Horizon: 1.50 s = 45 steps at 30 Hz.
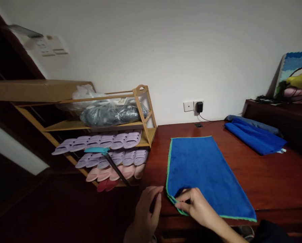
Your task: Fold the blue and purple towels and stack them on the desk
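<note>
A blue cloth [200, 165] with green edging lies folded in layers on the reddish-brown wooden table [247, 162]. Its near edge reaches the table's front. My right hand [195, 204] pinches the cloth's near left corner between thumb and fingers, and the green edges bunch there. Just left of that corner, my left hand [147, 209] hovers by the table's edge, thumb and fingers apart, holding nothing. Farther back on the right, another bright blue cloth [254, 135] is folded beside a grey-blue cloth [253, 123].
Left of the table stands a wooden shoe rack [144, 114] with lilac slippers [119, 140], pink slippers [120, 172] and plastic-wrapped items [110, 113]. A turquoise-topped handle [96, 150] leans before it. A black adapter [199, 107] sits in the wall socket, its cord trailing over the table.
</note>
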### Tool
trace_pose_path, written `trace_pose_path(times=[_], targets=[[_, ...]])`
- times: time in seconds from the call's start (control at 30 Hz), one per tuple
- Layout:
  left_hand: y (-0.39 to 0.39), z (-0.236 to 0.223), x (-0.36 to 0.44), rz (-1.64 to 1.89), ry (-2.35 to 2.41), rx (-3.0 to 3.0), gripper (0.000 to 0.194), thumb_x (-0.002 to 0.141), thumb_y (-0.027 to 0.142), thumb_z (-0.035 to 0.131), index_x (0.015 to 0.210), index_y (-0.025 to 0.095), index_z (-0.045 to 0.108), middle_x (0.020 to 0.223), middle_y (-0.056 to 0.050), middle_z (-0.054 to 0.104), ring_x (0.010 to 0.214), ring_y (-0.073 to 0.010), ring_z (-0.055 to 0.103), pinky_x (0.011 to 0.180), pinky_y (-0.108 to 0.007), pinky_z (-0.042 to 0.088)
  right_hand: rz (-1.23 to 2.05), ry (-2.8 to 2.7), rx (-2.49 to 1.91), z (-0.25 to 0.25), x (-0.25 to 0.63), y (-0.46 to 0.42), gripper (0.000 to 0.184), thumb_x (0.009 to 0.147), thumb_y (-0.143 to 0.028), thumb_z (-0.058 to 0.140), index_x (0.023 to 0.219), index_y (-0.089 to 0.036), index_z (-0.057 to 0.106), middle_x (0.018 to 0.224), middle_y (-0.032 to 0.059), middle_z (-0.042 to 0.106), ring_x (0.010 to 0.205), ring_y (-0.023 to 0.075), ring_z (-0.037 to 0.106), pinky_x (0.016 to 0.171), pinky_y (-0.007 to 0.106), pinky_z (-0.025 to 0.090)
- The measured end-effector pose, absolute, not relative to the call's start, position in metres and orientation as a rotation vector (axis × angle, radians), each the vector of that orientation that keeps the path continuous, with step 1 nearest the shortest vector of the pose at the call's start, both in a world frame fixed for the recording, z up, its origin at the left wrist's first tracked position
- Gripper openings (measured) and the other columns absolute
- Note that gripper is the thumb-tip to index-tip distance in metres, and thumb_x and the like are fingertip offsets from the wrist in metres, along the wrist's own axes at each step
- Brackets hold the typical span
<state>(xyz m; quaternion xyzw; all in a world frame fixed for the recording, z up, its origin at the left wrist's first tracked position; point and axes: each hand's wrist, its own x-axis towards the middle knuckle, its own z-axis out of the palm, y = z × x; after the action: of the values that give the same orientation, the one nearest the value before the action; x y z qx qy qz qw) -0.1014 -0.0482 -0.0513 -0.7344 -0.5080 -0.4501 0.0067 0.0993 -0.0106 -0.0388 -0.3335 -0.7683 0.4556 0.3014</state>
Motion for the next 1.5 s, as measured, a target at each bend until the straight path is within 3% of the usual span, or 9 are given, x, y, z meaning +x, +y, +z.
trace_pose_path(times=[0.33,0.47,0.77,0.93,1.1,1.23,1.3,1.43,1.5], targets=[[-0.037,-0.042,-0.086,-1.334,-1.641,-2.190,0.021,0.089,0.021,0.043,0.101,0.023,0.061,0.097,-0.006,0.066,0.093,-0.0197,0.062,0.084,-0.035,0.051,1.569,-1.856,-0.950,-0.037,0.114,0.008,0.037,0.078,-0.042,0.057,0.055,-0.014,0.060,0.058,0.0019,0.064,0.048,0.0080,0.043,0.052,0.020,0.033],[-0.042,-0.038,-0.080,-1.355,-1.571,-2.267,0.017,0.088,0.019,0.043,0.094,0.023,0.059,0.091,-0.006,0.065,0.089,-0.0190,0.062,0.081,-0.033,0.052,1.545,-1.867,-0.940,-0.039,0.114,0.009,0.037,0.080,-0.042,0.055,0.057,-0.014,0.061,0.058,0.0015,0.063,0.048,0.0079,0.043,0.053,0.020,0.033],[-0.067,-0.046,-0.076,-0.909,-1.514,-2.429,0.030,0.080,0.011,0.046,0.105,0.024,0.058,0.109,-0.007,0.064,0.107,-0.0237,0.057,0.090,-0.040,0.048,1.348,-1.948,-0.852,-0.043,0.107,0.004,0.021,0.074,-0.024,0.057,0.056,-0.015,0.064,0.056,-0.0024,0.049,0.059,0.0095,0.043,0.058,0.021,0.033],[-0.076,-0.058,-0.088,-0.751,-1.462,-2.418,0.036,0.079,0.015,0.049,0.112,0.027,0.059,0.125,-0.005,0.059,0.118,-0.0255,0.051,0.089,-0.039,0.048,1.389,-1.778,-0.980,-0.040,0.110,0.004,0.021,0.076,-0.029,0.053,0.063,-0.015,0.062,0.060,-0.0012,0.054,0.055,0.0103,0.049,0.056,0.021,0.037],[-0.071,-0.051,-0.090,-0.817,-1.416,-2.494,0.029,0.082,0.020,0.048,0.106,0.028,0.062,0.106,-0.005,0.067,0.103,-0.0223,0.060,0.084,-0.036,0.049,1.164,-1.651,-1.184,-0.041,0.154,0.016,0.035,0.083,-0.048,0.045,0.068,-0.018,0.054,0.055,-0.0026,0.049,0.053,0.0126,0.050,0.054,0.023,0.036],[-0.041,-0.033,-0.071,-0.706,-1.457,-2.492,0.021,0.085,0.015,0.044,0.071,0.022,0.058,0.069,-0.003,0.061,0.071,-0.0190,0.059,0.075,-0.037,0.047,0.749,-1.764,-1.442,-0.056,0.205,0.027,0.037,0.084,-0.050,0.042,0.067,-0.019,0.055,0.061,0.0011,0.057,0.060,0.0168,0.053,0.059,0.026,0.037],[-0.013,-0.026,-0.057,-0.649,-1.520,-2.440,0.024,0.086,0.016,0.042,0.066,0.021,0.055,0.066,-0.003,0.058,0.069,-0.0184,0.056,0.072,-0.035,0.046,0.547,-1.791,-1.541,-0.066,0.226,0.030,0.035,0.084,-0.047,0.042,0.072,-0.020,0.060,0.073,0.0042,0.063,0.071,0.0205,0.057,0.067,0.029,0.039],[0.056,-0.024,-0.035,-0.521,-1.559,-2.511,0.020,0.085,0.016,0.040,0.092,0.018,0.059,0.098,-0.008,0.064,0.097,-0.0203,0.058,0.087,-0.033,0.043,0.315,-1.801,-1.620,-0.083,0.255,0.030,0.035,0.084,-0.047,0.040,0.079,-0.020,0.061,0.083,0.0073,0.065,0.082,0.0235,0.057,0.075,0.033,0.040],[0.089,-0.030,-0.031,-0.462,-1.614,-2.484,0.029,0.086,0.017,0.039,0.109,0.013,0.056,0.123,-0.014,0.056,0.118,-0.0233,0.048,0.099,-0.035,0.036,0.254,-1.788,-1.665,-0.089,0.267,0.029,0.036,0.084,-0.048,0.039,0.079,-0.019,0.060,0.080,0.0074,0.064,0.080,0.0234,0.056,0.074,0.033,0.040]])
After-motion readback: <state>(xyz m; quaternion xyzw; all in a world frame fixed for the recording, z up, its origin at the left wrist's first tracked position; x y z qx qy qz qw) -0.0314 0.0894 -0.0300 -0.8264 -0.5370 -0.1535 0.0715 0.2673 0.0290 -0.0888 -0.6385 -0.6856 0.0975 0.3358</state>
